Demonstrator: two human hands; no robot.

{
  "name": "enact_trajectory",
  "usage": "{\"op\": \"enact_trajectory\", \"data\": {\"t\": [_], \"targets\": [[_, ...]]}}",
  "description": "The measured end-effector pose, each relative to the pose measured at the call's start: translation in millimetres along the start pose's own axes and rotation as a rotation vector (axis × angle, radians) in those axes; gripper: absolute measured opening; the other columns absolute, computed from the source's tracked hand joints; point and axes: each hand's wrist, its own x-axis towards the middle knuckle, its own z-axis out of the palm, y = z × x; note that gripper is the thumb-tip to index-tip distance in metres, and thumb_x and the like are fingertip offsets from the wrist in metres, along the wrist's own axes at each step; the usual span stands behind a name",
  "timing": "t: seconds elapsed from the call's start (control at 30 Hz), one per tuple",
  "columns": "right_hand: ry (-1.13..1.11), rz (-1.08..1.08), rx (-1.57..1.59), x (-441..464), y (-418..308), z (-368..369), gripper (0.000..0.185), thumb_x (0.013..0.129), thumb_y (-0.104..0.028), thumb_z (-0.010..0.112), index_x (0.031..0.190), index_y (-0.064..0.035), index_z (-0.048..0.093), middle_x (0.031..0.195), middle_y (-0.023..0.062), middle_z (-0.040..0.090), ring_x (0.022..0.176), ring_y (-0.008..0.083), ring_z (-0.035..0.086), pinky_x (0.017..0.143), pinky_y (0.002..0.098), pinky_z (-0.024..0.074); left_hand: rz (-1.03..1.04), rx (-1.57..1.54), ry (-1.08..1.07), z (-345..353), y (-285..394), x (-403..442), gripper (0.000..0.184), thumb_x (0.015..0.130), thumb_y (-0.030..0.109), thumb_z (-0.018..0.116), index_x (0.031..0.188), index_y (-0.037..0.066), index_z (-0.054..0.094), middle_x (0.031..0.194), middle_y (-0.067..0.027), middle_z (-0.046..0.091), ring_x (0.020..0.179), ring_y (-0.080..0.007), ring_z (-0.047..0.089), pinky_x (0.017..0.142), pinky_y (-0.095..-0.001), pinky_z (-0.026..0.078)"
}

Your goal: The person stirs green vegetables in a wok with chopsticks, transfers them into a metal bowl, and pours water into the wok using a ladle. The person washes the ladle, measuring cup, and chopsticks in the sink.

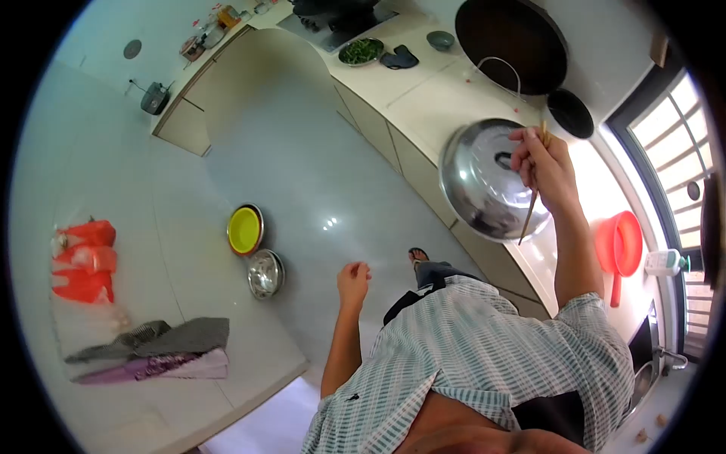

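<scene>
My right hand [546, 163] is closed around wooden chopsticks [529, 213], whose lower ends slant down across the rim of a shiny domed metal lid [473, 181]. The lid lies at the counter's edge, its dark knob beside my fingertips. What is under the lid is hidden. My left hand [353, 284] hangs low over the floor, fingers loosely curled, with nothing visible in it.
Along the counter [423, 98] are a large dark wok [514, 45], a small pot [569, 115], a plate of chopped greens [361, 51] and a red plastic ladle [626, 242]. Metal bowls [266, 274] and a yellow basin [244, 231] sit to the left.
</scene>
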Motion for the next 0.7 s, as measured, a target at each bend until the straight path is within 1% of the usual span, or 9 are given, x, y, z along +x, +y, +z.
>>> {"op": "enact_trajectory", "data": {"t": [0.13, 0.2, 0.23, 0.33, 0.4, 0.47, 0.5, 0.57, 0.7], "targets": [[-0.056, -0.001, 0.016, 91, -19, 64, 0.036, 0.106, -0.028, 0.047, 0.107, 0.0048, 0.062, 0.066, 0.0040, 0.058, 0.047, 0.0063, 0.048, 0.044, 0.0220, 0.0359, -0.123, -0.036, 0.124, -70, -10, 54, 0.023, 0.094, 0.020, 0.063, 0.101, -0.002, 0.066, 0.086, -0.0075, 0.069, 0.072, -0.0137, 0.065, 0.060, -0.0255, 0.047], [-0.106, -0.006, -0.013, 132, -29, 98, 0.034, 0.106, -0.026, 0.047, 0.107, 0.0046, 0.062, 0.067, 0.0039, 0.058, 0.047, 0.0065, 0.048, 0.044, 0.0226, 0.0361, -0.137, -0.097, 0.199, -99, -17, 76, 0.025, 0.094, 0.019, 0.063, 0.102, -0.005, 0.066, 0.087, -0.0098, 0.070, 0.071, -0.0151, 0.065, 0.060, -0.0274, 0.049], [-0.130, -0.038, -0.067, 157, -29, 114, 0.035, 0.105, -0.028, 0.048, 0.106, 0.0049, 0.062, 0.067, 0.0041, 0.057, 0.047, 0.0073, 0.048, 0.045, 0.0234, 0.0367, -0.189, -0.132, 0.235, -106, -15, 90, 0.025, 0.094, 0.019, 0.063, 0.102, -0.005, 0.065, 0.087, -0.0099, 0.070, 0.071, -0.0150, 0.065, 0.059, -0.0270, 0.049], [-0.143, -0.024, -0.167, 226, -29, 161, 0.038, 0.106, -0.031, 0.047, 0.109, 0.0038, 0.061, 0.068, 0.0028, 0.057, 0.047, 0.0062, 0.048, 0.041, 0.0211, 0.0328, -0.321, -0.193, 0.307, -140, -17, 130, 0.024, 0.093, 0.019, 0.063, 0.102, -0.004, 0.064, 0.087, -0.0101, 0.070, 0.070, -0.0149, 0.065, 0.058, -0.0261, 0.048], [-0.120, 0.015, -0.114, 271, -20, 182, 0.038, 0.104, -0.032, 0.050, 0.105, 0.0040, 0.060, 0.068, 0.0046, 0.057, 0.046, 0.0079, 0.048, 0.040, 0.0226, 0.0316, -0.364, -0.220, 0.315, -154, -22, 168, 0.024, 0.093, 0.020, 0.063, 0.101, -0.003, 0.064, 0.087, -0.0102, 0.070, 0.070, -0.0148, 0.065, 0.058, -0.0261, 0.047], [-0.091, 0.080, -0.058, 315, -11, 201, 0.037, 0.103, -0.031, 0.052, 0.100, 0.0047, 0.060, 0.068, 0.0065, 0.058, 0.046, 0.0098, 0.048, 0.039, 0.0245, 0.0316, -0.336, -0.246, 0.257, -168, -18, 219, 0.024, 0.094, 0.020, 0.064, 0.101, -0.002, 0.064, 0.087, -0.0100, 0.070, 0.070, -0.0146, 0.065, 0.058, -0.0261, 0.047], [-0.062, 0.101, -0.006, 335, -5, 210, 0.036, 0.102, -0.032, 0.053, 0.098, 0.0038, 0.059, 0.068, 0.0075, 0.058, 0.045, 0.0102, 0.047, 0.037, 0.0250, 0.0291, -0.320, -0.255, 0.228, -178, -13, 244, 0.024, 0.094, 0.020, 0.064, 0.100, -0.002, 0.064, 0.087, -0.0100, 0.070, 0.069, -0.0144, 0.065, 0.058, -0.0261, 0.047], [-0.003, 0.138, -0.045, 370, 1, 224, 0.037, 0.101, -0.032, 0.054, 0.098, 0.0035, 0.059, 0.068, 0.0074, 0.057, 0.045, 0.0103, 0.046, 0.037, 0.0251, 0.0292, -0.286, -0.233, 0.192, -192, 6, 305, 0.023, 0.094, 0.021, 0.064, 0.099, -0.002, 0.064, 0.086, -0.0096, 0.069, 0.069, -0.0140, 0.064, 0.058, -0.0260, 0.047], [0.140, 0.212, -0.078, 436, 9, 241, 0.037, 0.101, -0.034, 0.053, 0.099, 0.0029, 0.059, 0.069, 0.0080, 0.056, 0.046, 0.0109, 0.046, 0.037, 0.0256, 0.0292, -0.150, -0.163, 0.114, -221, 90, 413, 0.024, 0.094, 0.022, 0.064, 0.098, -0.002, 0.065, 0.085, -0.0082, 0.069, 0.067, -0.0138, 0.063, 0.058, -0.0263, 0.047]]}}
